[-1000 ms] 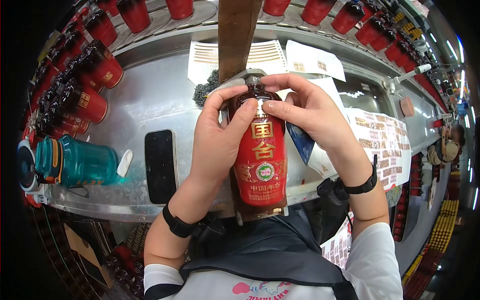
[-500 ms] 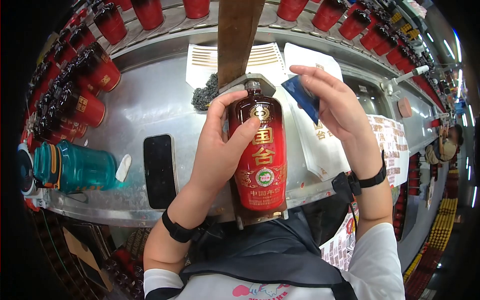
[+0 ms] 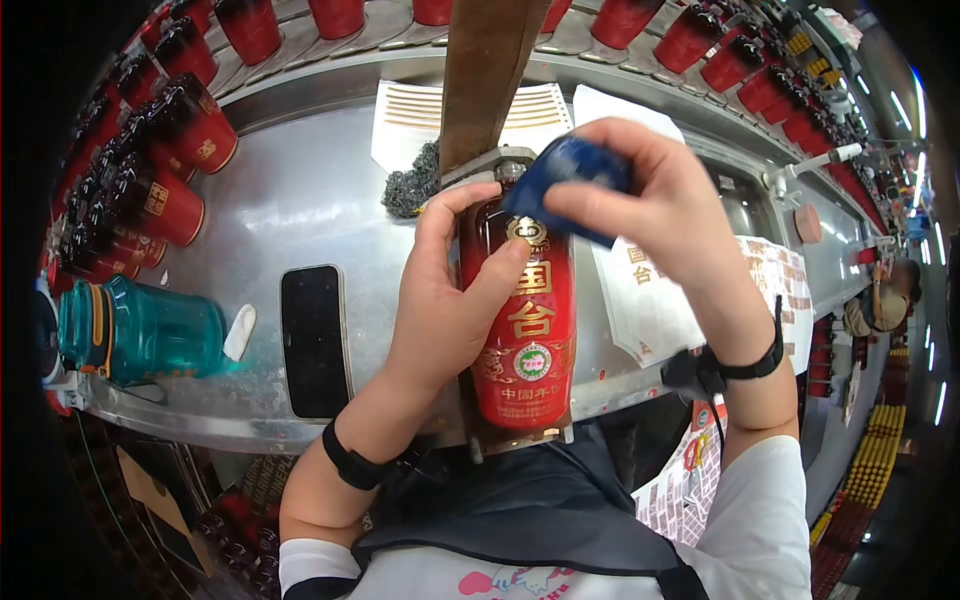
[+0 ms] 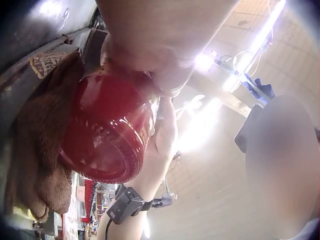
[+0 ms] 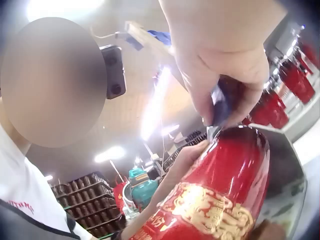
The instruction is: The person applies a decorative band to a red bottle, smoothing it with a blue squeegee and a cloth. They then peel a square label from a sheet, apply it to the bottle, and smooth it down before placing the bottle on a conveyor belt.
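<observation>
A red and black glass liquor bottle (image 3: 525,345) with gold characters lies face up in a holder, its neck pointing away from me. My left hand (image 3: 430,290) grips its upper left side, the thumb on the front just below the gold emblem. A flat dark-blue piece (image 3: 575,190) with straight edges is pinched in my right hand (image 3: 665,200), and overlaps the bottle's shoulder in the head view. The right wrist view shows the blue piece's (image 5: 220,107) pale lower edge close at the bottle's surface. Brown cloth (image 4: 42,135) lines the holder beneath the bottle.
Left of the bottle lie a phone (image 3: 312,340), a teal jug (image 3: 165,330) and a black scrubber (image 3: 412,185). Printed sheets (image 3: 640,290) lie to the right. A brown beam (image 3: 485,80) rises behind the holder. Many similar bottles (image 3: 205,140) line the left and back.
Both thumbs were on the emblem at first. My right hand then moved off to the right with the blue piece, and is now back over the bottle's shoulder. The left hand keeps its grip.
</observation>
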The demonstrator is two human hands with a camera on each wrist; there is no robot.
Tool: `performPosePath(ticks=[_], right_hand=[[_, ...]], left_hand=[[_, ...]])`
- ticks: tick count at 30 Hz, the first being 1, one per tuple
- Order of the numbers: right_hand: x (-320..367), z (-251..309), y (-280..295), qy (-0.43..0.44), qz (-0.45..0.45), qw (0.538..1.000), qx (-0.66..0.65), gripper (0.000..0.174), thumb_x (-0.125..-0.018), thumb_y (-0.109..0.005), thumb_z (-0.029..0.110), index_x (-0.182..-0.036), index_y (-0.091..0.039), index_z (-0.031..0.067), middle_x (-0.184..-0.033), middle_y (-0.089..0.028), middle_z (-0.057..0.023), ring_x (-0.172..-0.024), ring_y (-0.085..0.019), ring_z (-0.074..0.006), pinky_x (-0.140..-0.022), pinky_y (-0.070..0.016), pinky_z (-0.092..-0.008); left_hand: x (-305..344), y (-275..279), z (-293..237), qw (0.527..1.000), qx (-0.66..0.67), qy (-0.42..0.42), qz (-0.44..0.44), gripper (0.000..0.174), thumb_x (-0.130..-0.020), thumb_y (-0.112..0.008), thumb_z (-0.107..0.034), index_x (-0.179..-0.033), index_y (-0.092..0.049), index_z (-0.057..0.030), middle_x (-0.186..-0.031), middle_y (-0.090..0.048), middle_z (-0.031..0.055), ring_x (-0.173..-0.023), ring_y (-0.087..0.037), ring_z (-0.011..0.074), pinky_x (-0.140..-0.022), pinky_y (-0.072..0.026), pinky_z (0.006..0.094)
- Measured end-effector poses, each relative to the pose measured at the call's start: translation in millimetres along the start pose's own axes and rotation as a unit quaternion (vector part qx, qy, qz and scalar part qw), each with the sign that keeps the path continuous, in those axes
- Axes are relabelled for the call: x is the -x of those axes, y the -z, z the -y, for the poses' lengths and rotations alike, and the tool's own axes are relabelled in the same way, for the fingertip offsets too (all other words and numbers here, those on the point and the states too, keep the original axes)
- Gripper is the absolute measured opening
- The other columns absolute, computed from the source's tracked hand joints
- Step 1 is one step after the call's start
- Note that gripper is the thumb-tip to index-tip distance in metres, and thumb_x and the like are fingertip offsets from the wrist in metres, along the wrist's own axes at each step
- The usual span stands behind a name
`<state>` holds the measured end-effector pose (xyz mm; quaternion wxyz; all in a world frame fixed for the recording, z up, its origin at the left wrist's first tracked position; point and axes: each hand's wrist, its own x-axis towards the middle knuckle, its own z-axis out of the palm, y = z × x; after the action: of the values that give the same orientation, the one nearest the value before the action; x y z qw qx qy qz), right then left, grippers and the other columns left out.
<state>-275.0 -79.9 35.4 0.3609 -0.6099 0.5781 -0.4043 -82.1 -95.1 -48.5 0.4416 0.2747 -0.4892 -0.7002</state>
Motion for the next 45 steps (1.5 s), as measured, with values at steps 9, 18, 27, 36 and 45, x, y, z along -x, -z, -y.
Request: performPosePath(ticks=[9,18,27,36,45], right_hand=[[8,-3,13,-0.042,-0.091,0.994,0.045,0.025,-0.084,-0.078,0.014,-0.102,-0.068,0.0004,-0.083,-0.068,0.0007,-0.073,-0.06,-0.0056,-0.067,-0.05,-0.0227],[41,5,3,-0.009,-0.116,0.993,0.005,0.025,-0.087,-0.076,0.011,-0.107,-0.067,0.0001,-0.095,-0.068,-0.002,-0.084,-0.061,-0.0051,-0.075,-0.0499,-0.0207],[67,-30,-17,-0.169,-0.012,0.978,-0.118,0.028,-0.104,-0.057,0.029,-0.098,-0.064,0.0034,-0.082,-0.059,0.0074,-0.074,-0.051,-0.0008,-0.071,-0.0425,-0.0186],[73,-19,-44,-0.139,-0.063,0.976,-0.156,0.057,-0.086,-0.082,0.018,-0.127,-0.047,0.0017,-0.076,-0.056,0.0037,-0.072,-0.054,-0.0025,-0.066,-0.0422,-0.0174],[71,-21,-45,-0.135,-0.07,0.977,-0.149,0.063,-0.081,-0.086,0.016,-0.128,-0.047,0.0013,-0.074,-0.053,0.0052,-0.068,-0.051,-0.0014,-0.061,-0.0393,-0.0163]], left_hand=[[-4,5,2,0.999,-0.029,-0.02,-0.007,0.045,-0.092,-0.068,-0.011,-0.131,-0.049,-0.0009,-0.125,-0.056,0.0113,-0.117,-0.055,0.0172,-0.1,-0.046,0.0317],[-2,14,-25,0.99,0.096,0.1,-0.008,0.043,-0.103,-0.057,-0.022,-0.14,-0.05,-0.0016,-0.114,-0.065,0.0049,-0.111,-0.057,0.0096,-0.094,-0.0481,0.0286],[30,23,-7,0.995,-0.022,0.088,0.038,0.08,-0.094,-0.071,-0.023,-0.156,-0.025,0.0019,-0.149,-0.038,0.0208,-0.143,-0.037,0.0327,-0.109,-0.0431,0.041],[30,22,4,0.997,0.014,0.031,0.076,0.087,-0.093,-0.072,-0.014,-0.156,-0.015,0.0041,-0.15,-0.037,0.0224,-0.135,-0.047,0.0264,-0.104,-0.0494,0.0366],[29,23,4,0.996,0.02,0.028,0.08,0.088,-0.093,-0.072,-0.016,-0.156,-0.014,0.0048,-0.15,-0.037,0.0228,-0.135,-0.047,0.026,-0.104,-0.0499,0.0364]])
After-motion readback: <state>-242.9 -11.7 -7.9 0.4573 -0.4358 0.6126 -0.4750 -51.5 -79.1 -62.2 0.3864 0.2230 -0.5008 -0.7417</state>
